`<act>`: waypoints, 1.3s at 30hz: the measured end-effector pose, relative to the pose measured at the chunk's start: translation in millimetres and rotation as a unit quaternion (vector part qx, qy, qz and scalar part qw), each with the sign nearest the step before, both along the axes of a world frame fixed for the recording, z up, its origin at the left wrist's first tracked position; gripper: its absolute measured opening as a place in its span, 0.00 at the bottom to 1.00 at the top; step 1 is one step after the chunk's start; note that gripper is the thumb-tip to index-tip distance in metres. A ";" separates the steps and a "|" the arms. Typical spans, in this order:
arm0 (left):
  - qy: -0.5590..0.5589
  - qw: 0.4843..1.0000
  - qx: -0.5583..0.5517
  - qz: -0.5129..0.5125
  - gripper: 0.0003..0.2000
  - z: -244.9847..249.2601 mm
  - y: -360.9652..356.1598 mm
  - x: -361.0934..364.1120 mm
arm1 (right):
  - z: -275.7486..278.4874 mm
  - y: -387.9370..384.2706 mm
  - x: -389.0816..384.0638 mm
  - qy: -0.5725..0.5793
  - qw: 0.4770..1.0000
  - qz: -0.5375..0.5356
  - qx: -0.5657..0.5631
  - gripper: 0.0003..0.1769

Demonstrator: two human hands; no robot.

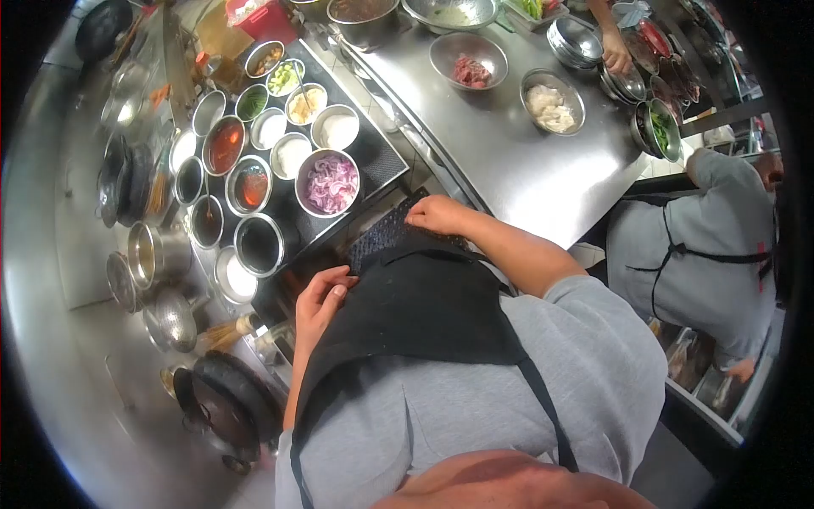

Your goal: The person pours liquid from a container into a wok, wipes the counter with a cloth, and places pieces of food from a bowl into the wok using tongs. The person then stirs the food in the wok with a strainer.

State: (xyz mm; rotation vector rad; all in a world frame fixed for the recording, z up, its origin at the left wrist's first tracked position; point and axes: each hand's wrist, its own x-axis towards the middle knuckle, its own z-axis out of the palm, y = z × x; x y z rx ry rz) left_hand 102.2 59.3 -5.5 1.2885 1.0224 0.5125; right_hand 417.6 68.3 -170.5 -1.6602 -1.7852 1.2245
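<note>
My left hand [320, 297] hangs beside the black apron [424, 305], thumb and fingers apart and loosely bent, with nothing visible in it. My right hand [434, 214] is at the apron's upper edge, over a black perforated mat [377, 237]; its fingers are curled together with the tips hidden, and I cannot make out anything in them. Nearest my left hand on the counter are a pot of dark liquid [259, 244] and a container of white contents [236, 276]. Ahead stands a bowl of sliced red onion [331, 183].
Several sauce and ingredient pots crowd the left counter; woks [225, 399] stand lower left. On the steel table [560, 182] are bowls of red meat [471, 72] and pale pieces [551, 106]. A co-worker [695, 229] bends at the right; another person's hand [616, 55] touches stacked bowls.
</note>
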 end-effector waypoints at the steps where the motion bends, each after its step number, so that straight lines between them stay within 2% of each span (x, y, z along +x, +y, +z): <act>1: 0.011 1.000 -0.003 0.004 0.14 3.2 -0.2 5.4 | -3.7 0.7 1.4 0.003 1.000 0.002 -0.003 0.19; 4: 0.021 1.000 -0.013 0.012 0.15 1.9 -0.1 15.4 | -7.4 1.7 3.4 0.050 0.999 -0.011 -0.001 0.20; 6: 0.019 0.999 -0.017 0.019 0.15 1.0 -0.7 20.0 | -2.6 5.1 7.0 0.102 0.989 -0.029 -0.105 0.21; 10: 0.039 0.999 -0.009 0.028 0.14 10.1 -0.7 32.3 | 0.7 6.3 13.9 0.120 0.986 -0.049 -0.109 0.20; 12: 0.052 0.998 -0.004 0.033 0.14 12.6 -2.7 33.9 | -6.1 5.9 20.4 0.231 0.958 -0.135 -0.100 0.18; 13: 0.052 0.997 0.002 0.053 0.13 11.7 -4.3 32.4 | -6.3 6.7 25.4 0.230 0.959 -0.129 -0.101 0.18; 15: 0.052 0.996 0.008 0.076 0.12 5.4 -7.4 27.7 | -3.2 7.9 38.5 0.283 0.932 -0.196 -0.108 0.18; 17: 0.013 0.989 0.036 0.142 0.09 -5.5 -11.3 21.7 | 6.9 10.0 52.6 0.287 0.929 -0.204 -0.111 0.20; 19: 0.003 0.988 0.033 0.151 0.09 -0.6 -12.3 22.6 | 15.6 11.6 62.4 0.324 0.888 -0.298 -0.135 0.21; 21: -0.006 0.987 0.031 0.157 0.08 1.7 -12.2 24.7 | 14.0 12.9 69.4 0.314 0.894 -0.299 -0.116 0.22; 23: 0.028 0.989 0.034 0.140 0.08 1.9 -9.9 27.7 | 7.9 15.4 71.4 0.360 0.870 -0.312 -0.125 0.22; 27: 0.042 0.992 0.071 0.097 0.08 -2.2 -5.2 28.3 | 15.1 26.2 54.2 0.339 0.885 -0.295 -0.121 0.20; 30: 0.040 0.993 0.066 0.090 0.08 2.3 -3.9 29.7 | 15.3 29.6 34.6 0.289 0.928 -0.210 -0.105 0.17; 32: 0.069 0.987 0.117 0.084 0.08 8.0 -4.3 33.0 | 7.1 26.2 21.7 0.288 0.934 -0.176 -0.118 0.17; 33: 0.072 0.985 0.117 0.106 0.08 9.5 -3.5 32.6 | 3.6 27.5 10.2 0.288 0.938 -0.142 -0.130 0.17; 34: 0.075 0.987 0.113 0.083 0.08 10.8 -1.8 30.9 | 3.2 25.1 -1.5 0.293 0.937 -0.143 -0.129 0.16; 38: 0.069 0.990 0.101 0.077 0.10 7.3 -4.4 12.9 | -4.4 19.4 -37.1 0.243 0.952 -0.044 -0.181 0.18; 39: 0.061 0.989 0.104 0.087 0.10 5.7 -7.1 9.1 | -12.8 22.4 -42.0 0.190 0.959 0.004 -0.210 0.17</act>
